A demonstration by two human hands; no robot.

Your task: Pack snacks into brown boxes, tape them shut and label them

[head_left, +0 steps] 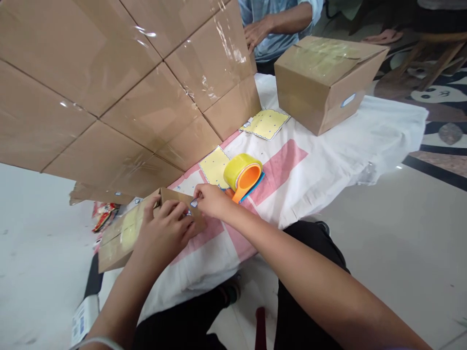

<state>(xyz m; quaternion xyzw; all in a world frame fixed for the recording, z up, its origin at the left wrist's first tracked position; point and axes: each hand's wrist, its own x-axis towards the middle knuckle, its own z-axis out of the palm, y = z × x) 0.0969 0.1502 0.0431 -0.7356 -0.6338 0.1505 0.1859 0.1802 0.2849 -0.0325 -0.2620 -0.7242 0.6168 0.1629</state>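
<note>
A small cardboard box (124, 233) with yellowish tape along its top lies at the table's near left. My left hand (164, 228) rests on the end of this box, fingers apart and bent over its edge. At the same end face, my right hand (209, 200) has thumb and forefinger pinched at a small white sticker with a blue border (194, 202). Whether that sticker is stuck down fully cannot be seen. Another pale label (188, 212) shows partly beside my left fingertips. Just beyond my right hand stands a yellow tape roll (237, 170) on an orange dispenser (245, 182).
Stacked taped cartons (138, 97) form a tall wall at the back left. Yellow sticker sheets (268, 124) lie on the pink and white cloth (328, 160). Another taped box (302, 92) stands at the right. Behind the table, a person's hand (259, 31) touches the stack.
</note>
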